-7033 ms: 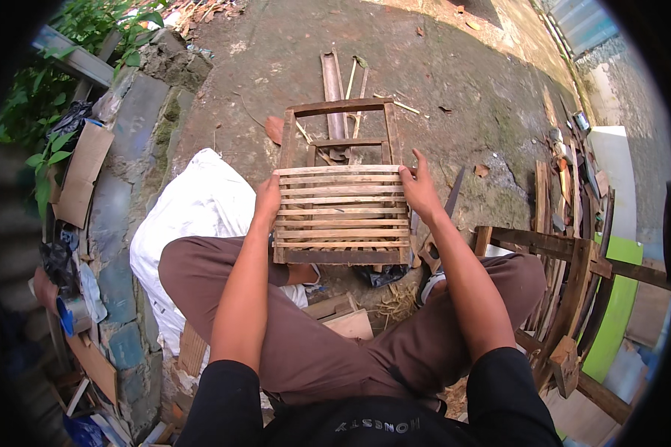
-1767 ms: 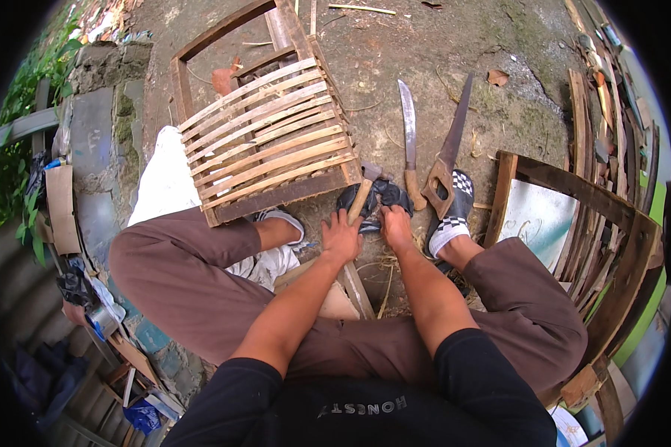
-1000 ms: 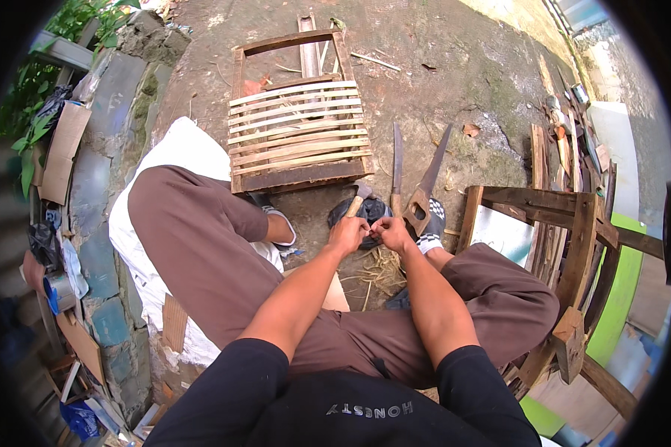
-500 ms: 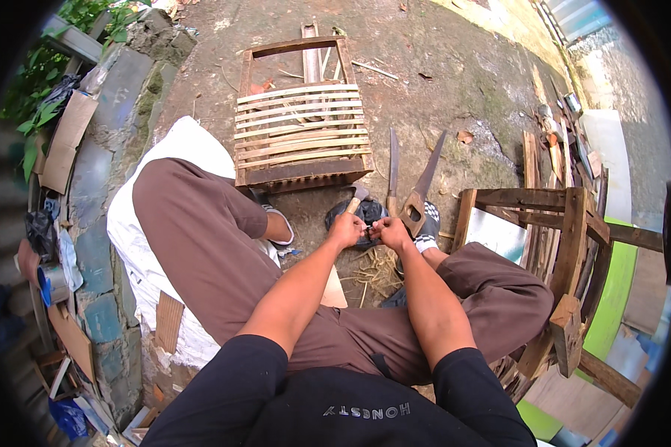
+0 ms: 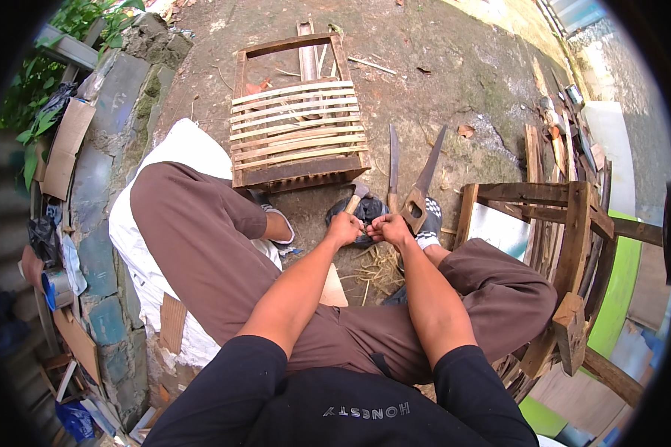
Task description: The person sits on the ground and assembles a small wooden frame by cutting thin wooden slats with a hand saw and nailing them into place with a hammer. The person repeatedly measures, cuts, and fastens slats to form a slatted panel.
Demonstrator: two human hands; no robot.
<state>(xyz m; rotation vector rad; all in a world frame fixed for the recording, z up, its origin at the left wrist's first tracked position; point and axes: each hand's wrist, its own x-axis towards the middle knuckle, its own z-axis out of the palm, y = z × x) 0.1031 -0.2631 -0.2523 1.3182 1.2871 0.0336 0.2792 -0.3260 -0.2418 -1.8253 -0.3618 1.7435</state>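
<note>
My left hand [image 5: 344,230] and my right hand [image 5: 388,229] meet fingertip to fingertip between my feet, over a black plastic bag [image 5: 338,211]. Their fingers are pinched closed on something too small to make out. A hammer [image 5: 353,203] with a light wooden handle points away from my left hand; whether that hand grips it or only covers the handle's end, I cannot tell. Just beyond my right hand lie a handsaw [image 5: 428,173] with a wooden grip and a long-bladed knife [image 5: 394,160]. Ahead on the left is a wooden frame [image 5: 255,179] crossed by pale slats [image 5: 298,125].
Wood shavings [image 5: 376,272] lie below my hands. On the right stands a dark wooden frame [image 5: 570,246] beside stacked boards. A white sheet [image 5: 190,149] is under my left leg, next to a low block wall [image 5: 101,261]. A thin stick [image 5: 371,65] lies on the ground farther off.
My right fingers have shifted slightly toward my left hand, still pinched. The whole view has moved a little; the tools and slatted frame stay in place.
</note>
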